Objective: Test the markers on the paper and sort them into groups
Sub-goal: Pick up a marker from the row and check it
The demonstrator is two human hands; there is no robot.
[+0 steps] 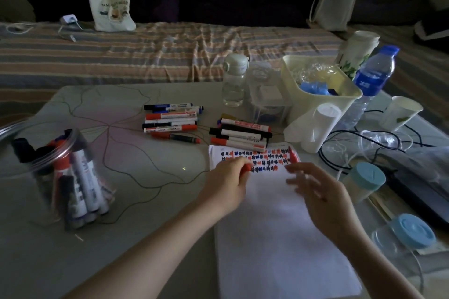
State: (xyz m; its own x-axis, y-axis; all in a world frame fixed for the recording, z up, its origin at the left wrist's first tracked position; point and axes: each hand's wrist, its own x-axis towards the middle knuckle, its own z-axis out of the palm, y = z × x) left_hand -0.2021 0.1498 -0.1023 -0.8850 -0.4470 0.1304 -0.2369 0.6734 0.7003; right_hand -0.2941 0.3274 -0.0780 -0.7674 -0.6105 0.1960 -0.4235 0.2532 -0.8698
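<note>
Left hand (227, 181) has its fingers curled round a red cap (246, 168) on the paper (279, 226). Right hand (320, 192) hovers near it, fingers spread wide, red marker (293, 155) just beyond

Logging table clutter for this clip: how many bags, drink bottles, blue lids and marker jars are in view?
Bags: 2
Drink bottles: 2
Blue lids: 2
Marker jar: 1
Total: 7
</note>
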